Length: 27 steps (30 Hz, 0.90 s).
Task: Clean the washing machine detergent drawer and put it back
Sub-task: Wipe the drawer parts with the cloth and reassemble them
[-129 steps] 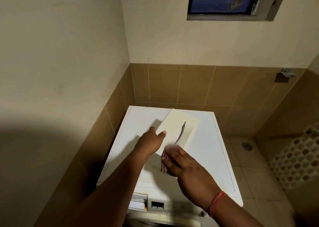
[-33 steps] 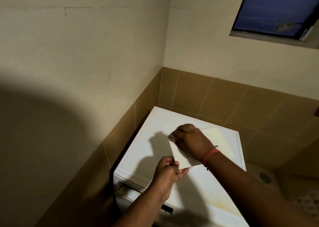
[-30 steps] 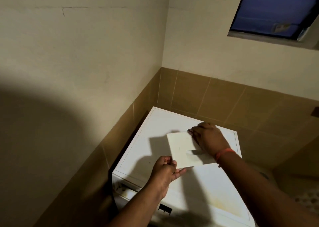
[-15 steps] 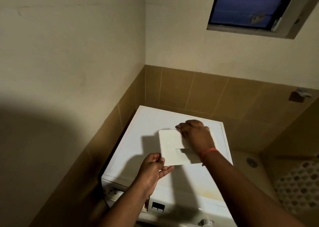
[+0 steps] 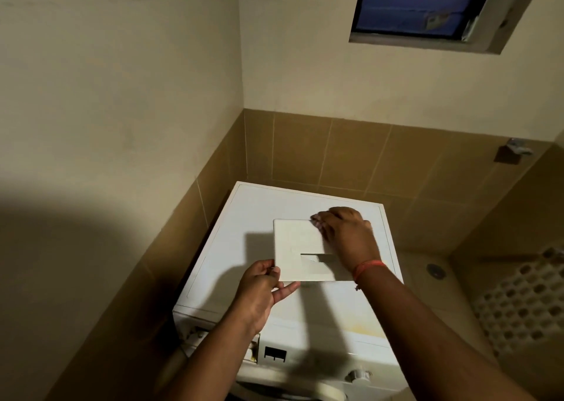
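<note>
My left hand pinches the drawer panel's corner to steady it; my right hand presses its far edge, seemingly wiping, atop the washing machine.

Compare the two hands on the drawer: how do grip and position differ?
The left hand pinches the drawer's near left corner, thumb on top; the right hand rests on its far right side, fingers curled. The right wrist has a red thread; the left wrist is bare. Both touch the drawer above the washing machine.

- We see the white detergent drawer lying flat, underside up, atop the washing machine.
- Its slot in the machine's front stands open.
</note>
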Motion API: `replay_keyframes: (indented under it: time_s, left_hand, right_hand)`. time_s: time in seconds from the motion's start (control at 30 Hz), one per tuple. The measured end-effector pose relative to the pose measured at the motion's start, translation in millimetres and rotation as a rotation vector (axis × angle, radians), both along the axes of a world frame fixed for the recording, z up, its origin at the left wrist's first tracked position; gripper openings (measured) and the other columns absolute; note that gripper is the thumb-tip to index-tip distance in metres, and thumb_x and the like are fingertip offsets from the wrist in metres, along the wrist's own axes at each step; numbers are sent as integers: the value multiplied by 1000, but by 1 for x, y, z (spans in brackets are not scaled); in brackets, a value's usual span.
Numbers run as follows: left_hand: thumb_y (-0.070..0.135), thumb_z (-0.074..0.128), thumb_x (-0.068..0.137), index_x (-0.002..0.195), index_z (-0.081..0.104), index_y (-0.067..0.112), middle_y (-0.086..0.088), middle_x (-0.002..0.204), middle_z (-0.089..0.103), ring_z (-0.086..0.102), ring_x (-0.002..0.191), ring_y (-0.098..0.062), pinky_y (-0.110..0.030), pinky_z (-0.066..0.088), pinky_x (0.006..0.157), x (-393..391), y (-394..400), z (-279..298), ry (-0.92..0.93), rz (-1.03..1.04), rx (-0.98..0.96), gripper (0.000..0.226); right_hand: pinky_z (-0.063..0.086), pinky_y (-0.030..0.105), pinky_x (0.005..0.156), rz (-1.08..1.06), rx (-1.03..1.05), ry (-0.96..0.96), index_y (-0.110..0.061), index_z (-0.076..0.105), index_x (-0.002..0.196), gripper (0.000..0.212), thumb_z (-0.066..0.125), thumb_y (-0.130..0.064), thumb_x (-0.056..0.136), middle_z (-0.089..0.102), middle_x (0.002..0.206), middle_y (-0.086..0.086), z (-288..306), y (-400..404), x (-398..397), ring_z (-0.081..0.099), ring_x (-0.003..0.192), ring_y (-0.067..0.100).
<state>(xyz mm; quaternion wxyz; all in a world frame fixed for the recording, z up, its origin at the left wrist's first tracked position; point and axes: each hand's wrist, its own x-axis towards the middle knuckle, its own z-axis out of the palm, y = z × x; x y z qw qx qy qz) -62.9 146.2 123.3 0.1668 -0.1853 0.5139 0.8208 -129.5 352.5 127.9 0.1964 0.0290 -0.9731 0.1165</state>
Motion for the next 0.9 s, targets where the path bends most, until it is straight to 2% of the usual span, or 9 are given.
replay_keyframes:
  time_s: [0.1,0.2,0.3,0.4,0.57,0.63,0.73,0.8,0.9]
  left_hand:
    - [-9,43,97,107,60,-3,-9,93,63,51,67,-17,-45,60,80,2,0,-1,12,-25,-26,20]
    - [-11,43,97,110,60,-4,-8,90,64,53,56,-11,-49,57,84,3,0,-2,12,-37,-37,22]
    - [-14,40,96,104,60,-3,-4,71,64,49,53,-12,-51,56,86,3,1,2,4,-13,-14,24]
    - [-18,37,94,98,58,-1,2,56,62,46,53,-11,-52,54,88,1,1,3,3,3,17,27]
    - [-16,35,96,107,58,-2,3,63,67,59,46,-7,-52,53,91,6,3,-3,64,-42,7,29]
    - [-12,38,98,110,58,-1,-4,83,69,65,57,-8,-47,57,86,7,4,-14,92,-62,-16,26]
    - [-6,39,101,115,55,4,-12,113,65,69,98,-24,-37,60,78,9,3,-36,116,-82,-77,24]
    - [-5,39,100,112,54,12,-14,114,61,64,105,-28,-35,59,81,13,4,-50,140,-116,-174,26]
    - [-6,42,99,108,52,20,-14,101,48,58,94,-21,-41,56,92,25,8,-64,191,-198,-328,29]
  right_hand:
    - [48,41,86,-196,-88,-51,-33,70,113,28,49,-42,97,66,117,-3,-1,33,6,53,114,27]
    - [46,41,85,-276,-149,-24,-29,71,109,21,56,-34,96,66,116,-1,-5,33,19,53,114,29]
    - [42,36,79,-198,-148,95,-32,71,103,17,68,-23,88,65,110,-6,-9,6,39,53,109,27]
    - [37,29,78,-48,-98,127,-35,67,109,23,64,-21,90,60,113,-15,-10,-15,63,47,109,17]
    - [44,31,93,-145,-177,179,-26,68,116,26,62,-16,93,61,120,-5,-30,6,89,47,112,24]
    - [42,29,95,-326,-427,123,-21,69,119,26,59,-15,96,60,121,1,-48,16,95,48,113,25]
    - [46,34,103,-534,-1073,-20,-22,68,119,25,54,-20,99,64,122,3,-73,22,98,60,111,19]
    - [48,43,104,-554,-1375,-87,-18,69,116,21,55,-16,100,68,120,5,-85,23,102,63,111,22]
    - [52,45,98,-490,-1624,-210,-14,72,109,17,58,-15,99,71,114,7,-91,18,111,66,105,23]
